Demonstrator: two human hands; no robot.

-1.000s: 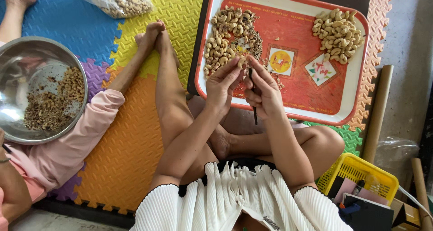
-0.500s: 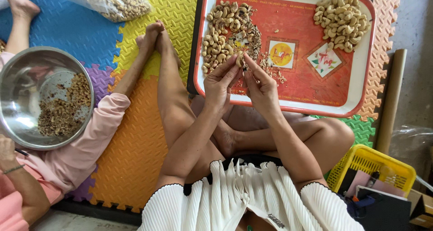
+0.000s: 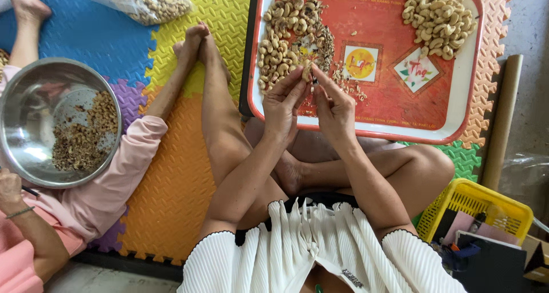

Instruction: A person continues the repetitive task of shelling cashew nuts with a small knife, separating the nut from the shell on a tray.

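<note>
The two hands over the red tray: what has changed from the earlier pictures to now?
Little has changed. The left hand and right hand remain together above the red tray, pinching one cashew between the fingertips. The fingers have shifted only slightly around it. Nothing was picked up or let go. Both nut piles, the neighbour's steel bowl and the yellow basket stayed where they were; only the camera moved.

Glossy red tray (image 3: 394, 118) with a smooth white rim. Shiny metal bowl (image 3: 34, 110). Matt foam floor mats (image 3: 171, 184), ridged and rough-textured. Clear crinkled plastic bag (image 3: 143, 1). Yellow plastic basket (image 3: 457, 204). Ribbed white cloth top (image 3: 297, 253).
</note>
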